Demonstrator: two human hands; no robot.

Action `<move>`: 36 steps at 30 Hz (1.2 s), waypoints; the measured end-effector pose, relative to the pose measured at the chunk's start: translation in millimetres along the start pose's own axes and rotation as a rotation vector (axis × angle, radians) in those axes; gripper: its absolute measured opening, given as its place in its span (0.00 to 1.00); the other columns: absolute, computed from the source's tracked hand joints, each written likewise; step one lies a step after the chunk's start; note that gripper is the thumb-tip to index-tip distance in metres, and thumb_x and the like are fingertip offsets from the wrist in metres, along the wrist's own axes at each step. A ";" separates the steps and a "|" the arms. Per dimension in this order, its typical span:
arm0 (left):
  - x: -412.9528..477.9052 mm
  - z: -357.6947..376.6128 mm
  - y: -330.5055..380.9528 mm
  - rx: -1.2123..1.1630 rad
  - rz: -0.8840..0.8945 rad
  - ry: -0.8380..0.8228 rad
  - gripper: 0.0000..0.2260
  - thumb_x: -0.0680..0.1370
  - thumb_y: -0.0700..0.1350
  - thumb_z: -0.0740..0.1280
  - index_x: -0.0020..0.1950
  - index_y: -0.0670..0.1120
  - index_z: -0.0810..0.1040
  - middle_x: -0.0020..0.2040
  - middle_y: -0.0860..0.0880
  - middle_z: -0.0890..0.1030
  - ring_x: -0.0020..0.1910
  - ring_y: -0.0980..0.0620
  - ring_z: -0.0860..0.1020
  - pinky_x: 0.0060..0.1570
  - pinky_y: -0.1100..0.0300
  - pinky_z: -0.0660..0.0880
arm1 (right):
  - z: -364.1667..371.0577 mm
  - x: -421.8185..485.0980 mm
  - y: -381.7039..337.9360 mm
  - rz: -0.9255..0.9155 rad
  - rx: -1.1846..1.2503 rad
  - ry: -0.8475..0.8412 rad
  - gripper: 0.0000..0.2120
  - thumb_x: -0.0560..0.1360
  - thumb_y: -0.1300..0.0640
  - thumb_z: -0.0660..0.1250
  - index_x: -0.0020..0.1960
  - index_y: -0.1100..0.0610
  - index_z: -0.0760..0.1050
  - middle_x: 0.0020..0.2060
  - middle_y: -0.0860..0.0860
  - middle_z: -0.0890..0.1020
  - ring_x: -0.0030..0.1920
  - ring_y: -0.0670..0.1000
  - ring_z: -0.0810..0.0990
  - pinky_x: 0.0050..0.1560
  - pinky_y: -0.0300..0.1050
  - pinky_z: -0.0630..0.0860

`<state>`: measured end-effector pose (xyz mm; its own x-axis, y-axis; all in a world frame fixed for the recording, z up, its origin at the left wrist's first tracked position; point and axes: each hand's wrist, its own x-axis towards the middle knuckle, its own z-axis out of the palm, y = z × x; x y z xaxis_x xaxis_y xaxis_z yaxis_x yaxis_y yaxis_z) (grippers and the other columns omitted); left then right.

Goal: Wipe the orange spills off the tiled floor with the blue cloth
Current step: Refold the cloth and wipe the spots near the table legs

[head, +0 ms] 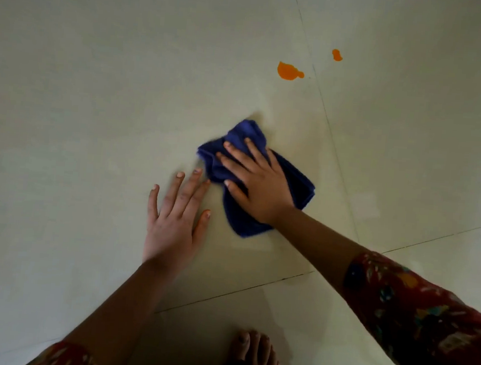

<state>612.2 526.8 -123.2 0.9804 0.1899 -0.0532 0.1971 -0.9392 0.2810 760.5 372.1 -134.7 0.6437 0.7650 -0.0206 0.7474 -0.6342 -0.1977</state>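
A crumpled blue cloth [296,184] lies on the pale tiled floor [95,113] near the middle of the view. My right hand [258,183] presses flat on top of it with straight, spread fingers. Just left of the cloth, my left hand [175,214] rests palm-down on the bare tile, fingers spread and fingertips close to the cloth's edge. Two orange spills sit farther away, up and to the right: a larger blob [287,71] and a smaller one [336,55]. Both are well apart from the cloth.
Thin grout lines cross the floor, one running diagonally past the spills [325,114] and another below my arms [233,292]. My bare foot [254,353] stands at the bottom edge. Patterned red sleeves cover both forearms.
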 end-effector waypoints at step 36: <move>-30.0 -22.7 -45.7 0.101 0.191 -0.109 0.26 0.81 0.56 0.53 0.78 0.49 0.59 0.78 0.51 0.60 0.77 0.48 0.58 0.74 0.48 0.56 | 1.1 -125.1 -42.5 0.084 -0.053 -0.072 0.27 0.80 0.42 0.53 0.78 0.44 0.56 0.78 0.45 0.56 0.79 0.58 0.48 0.75 0.63 0.48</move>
<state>573.7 570.5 -112.7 0.9933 -0.0206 -0.1134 0.0024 -0.9800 0.1992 648.0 303.5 -124.7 0.6923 0.7138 -0.1058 0.7002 -0.7000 -0.1404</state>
